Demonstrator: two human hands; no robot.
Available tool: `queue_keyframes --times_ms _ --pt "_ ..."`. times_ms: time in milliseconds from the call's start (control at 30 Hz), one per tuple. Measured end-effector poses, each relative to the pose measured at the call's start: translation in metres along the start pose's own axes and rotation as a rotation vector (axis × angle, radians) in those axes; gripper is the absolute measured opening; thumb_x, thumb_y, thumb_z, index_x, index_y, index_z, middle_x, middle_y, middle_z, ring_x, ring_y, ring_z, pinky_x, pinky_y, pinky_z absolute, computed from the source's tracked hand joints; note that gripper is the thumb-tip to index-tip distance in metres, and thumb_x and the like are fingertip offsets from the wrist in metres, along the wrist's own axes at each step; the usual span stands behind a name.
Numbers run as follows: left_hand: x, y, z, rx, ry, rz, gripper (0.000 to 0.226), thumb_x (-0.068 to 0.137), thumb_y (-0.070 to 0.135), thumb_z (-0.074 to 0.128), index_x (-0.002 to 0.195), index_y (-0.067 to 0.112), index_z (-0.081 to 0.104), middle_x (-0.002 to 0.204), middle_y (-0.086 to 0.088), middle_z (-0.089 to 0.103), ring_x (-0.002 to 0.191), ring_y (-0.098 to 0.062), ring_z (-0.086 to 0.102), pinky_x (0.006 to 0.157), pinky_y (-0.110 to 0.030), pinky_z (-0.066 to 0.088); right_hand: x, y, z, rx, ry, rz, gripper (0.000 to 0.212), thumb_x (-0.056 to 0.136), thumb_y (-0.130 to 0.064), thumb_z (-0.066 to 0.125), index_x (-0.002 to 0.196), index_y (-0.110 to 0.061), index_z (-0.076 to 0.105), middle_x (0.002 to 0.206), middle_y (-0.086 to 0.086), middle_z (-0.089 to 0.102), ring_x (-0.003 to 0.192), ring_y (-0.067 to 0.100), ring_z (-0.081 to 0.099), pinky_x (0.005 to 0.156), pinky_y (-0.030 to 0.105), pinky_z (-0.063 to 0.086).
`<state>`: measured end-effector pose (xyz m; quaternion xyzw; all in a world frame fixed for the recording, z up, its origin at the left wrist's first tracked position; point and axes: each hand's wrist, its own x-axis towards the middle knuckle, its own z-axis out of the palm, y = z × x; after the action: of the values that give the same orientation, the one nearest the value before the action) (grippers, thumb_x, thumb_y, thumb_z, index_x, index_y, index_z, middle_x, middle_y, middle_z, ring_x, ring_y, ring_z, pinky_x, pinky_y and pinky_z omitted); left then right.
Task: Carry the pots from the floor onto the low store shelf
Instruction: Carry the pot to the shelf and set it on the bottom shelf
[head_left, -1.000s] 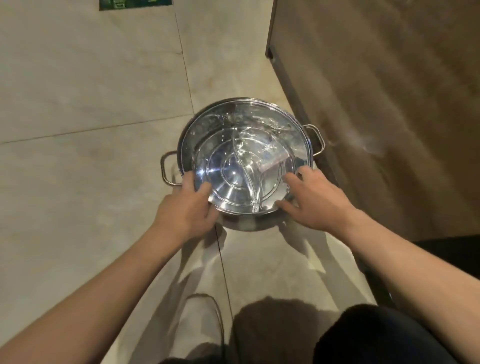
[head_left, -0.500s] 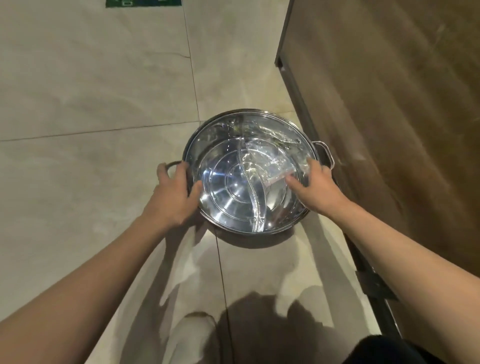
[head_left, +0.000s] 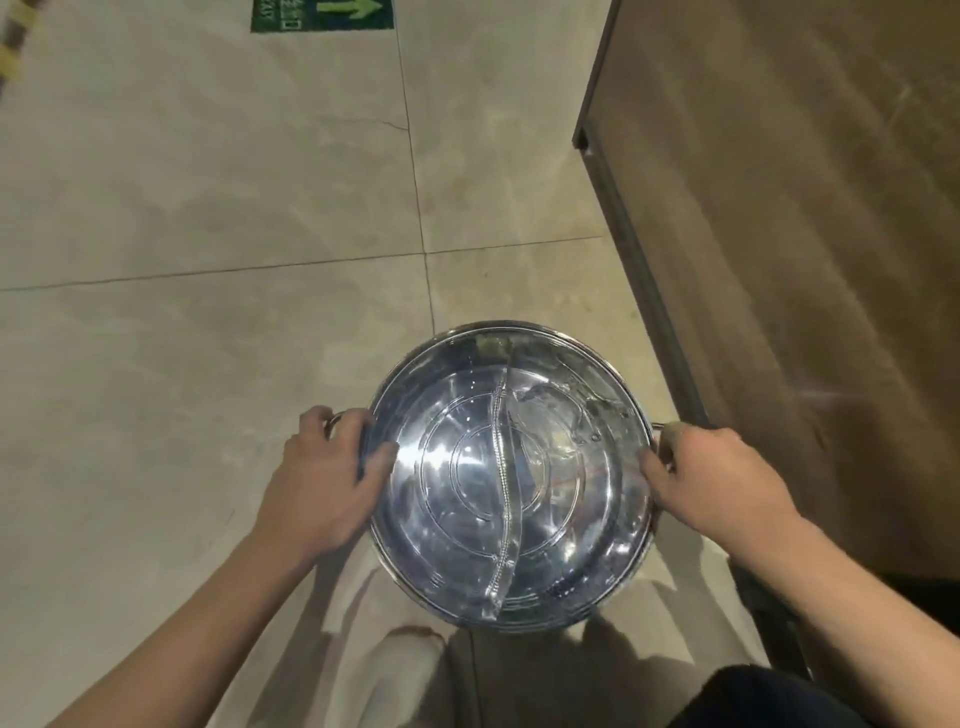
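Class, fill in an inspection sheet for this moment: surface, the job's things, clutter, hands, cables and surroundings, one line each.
Surface: pale tiled floor with dark grout lines and a thin crack.
Job's things: one steel pot, divided by a curved partition, with clear plastic wrapping inside; whether it rests on the floor or is lifted cannot be told.
Clutter: nothing seen.
Hands: left hand closed on the pot's left side handle; right hand closed on the right side handle.
Cables: nothing seen.
Surroundings: brown wooden shelf unit at right; green floor sign with an arrow at top; a pale shoe below the pot.
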<state>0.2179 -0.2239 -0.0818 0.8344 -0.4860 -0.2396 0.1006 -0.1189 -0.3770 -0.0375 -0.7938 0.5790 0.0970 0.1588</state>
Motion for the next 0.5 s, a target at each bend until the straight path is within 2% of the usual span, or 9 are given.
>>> queue_keyframes --times_ms 33,67,133,200,233,333,433,500 --pt "0.001 0.002 0.001 -0.019 0.005 0.009 0.049 0.095 0.062 0.041 0.133 0.032 0.044 0.149 -0.019 0.031 0.129 -0.045 0.043 0.1 -0.054 0.043 0.002 -0.001 0.002 0.007 0.092 0.0 0.041 0.09 -0.058 0.043 0.093 -0.019 0.053 0.081 0.005 0.06 0.076 0.033 0.065 0.064 0.04 0.054" --pt "0.003 0.004 0.002 -0.047 0.003 0.024 0.052 0.095 0.064 0.041 0.137 0.033 0.04 0.153 -0.017 0.026 0.135 -0.044 0.036 0.102 -0.056 0.041 0.004 -0.003 0.005 0.049 0.114 0.008 0.047 0.091 -0.063 0.042 0.106 -0.019 0.051 0.096 0.009 0.058 0.09 0.038 0.061 0.072 0.042 0.051" --pt "0.005 0.009 0.006 -0.079 -0.006 0.06 0.06 0.094 0.07 0.036 0.144 0.038 0.031 0.157 -0.008 0.023 0.138 -0.041 0.03 0.104 -0.058 0.039 0.009 -0.006 0.015 0.149 -0.036 0.03 0.067 0.089 -0.073 0.039 0.137 -0.027 0.036 0.13 0.018 0.045 0.117 0.046 0.045 0.093 0.05 0.041" --pt "0.007 0.014 0.011 -0.057 0.002 0.062 0.063 0.091 0.074 0.031 0.146 0.042 0.027 0.153 -0.003 0.031 0.133 -0.043 0.032 0.101 -0.057 0.041 0.015 -0.006 0.025 0.215 -0.142 0.008 0.079 0.087 -0.078 0.034 0.15 -0.035 0.016 0.148 0.017 0.034 0.13 0.046 0.033 0.104 0.052 0.03" --pt "0.007 0.015 0.013 -0.042 0.012 0.054 0.065 0.091 0.075 0.03 0.146 0.042 0.027 0.151 -0.002 0.035 0.131 -0.043 0.034 0.1 -0.056 0.041 0.017 -0.005 0.028 0.235 -0.136 -0.018 0.081 0.087 -0.079 0.033 0.152 -0.035 0.013 0.149 0.015 0.037 0.132 0.043 0.034 0.105 0.049 0.027" --pt "0.004 0.015 0.015 -0.031 0.02 0.046 0.066 0.09 0.074 0.031 0.147 0.041 0.03 0.147 0.0 0.04 0.13 -0.041 0.037 0.099 -0.052 0.04 0.018 -0.003 0.031 0.254 -0.055 -0.079 0.079 0.087 -0.078 0.033 0.151 -0.034 0.02 0.144 0.008 0.049 0.129 0.031 0.043 0.097 0.041 0.023" --pt "-0.004 0.013 0.014 -0.055 0.01 0.018 0.065 0.088 0.077 0.036 0.144 0.044 0.035 0.143 0.002 0.043 0.129 -0.038 0.038 0.093 -0.039 0.035 0.011 -0.004 0.033 0.224 -0.046 -0.074 0.081 0.085 -0.08 0.031 0.151 -0.034 0.018 0.141 0.008 0.052 0.128 0.031 0.045 0.099 0.043 0.025" --pt "-0.012 0.013 0.01 -0.057 -0.009 -0.002 0.068 0.086 0.078 0.036 0.143 0.043 0.038 0.142 0.003 0.044 0.13 -0.037 0.039 0.091 -0.037 0.032 0.003 -0.005 0.037 0.2 -0.035 -0.07 0.084 0.085 -0.08 0.03 0.152 -0.03 0.019 0.139 0.008 0.054 0.128 0.028 0.046 0.102 0.044 0.026"
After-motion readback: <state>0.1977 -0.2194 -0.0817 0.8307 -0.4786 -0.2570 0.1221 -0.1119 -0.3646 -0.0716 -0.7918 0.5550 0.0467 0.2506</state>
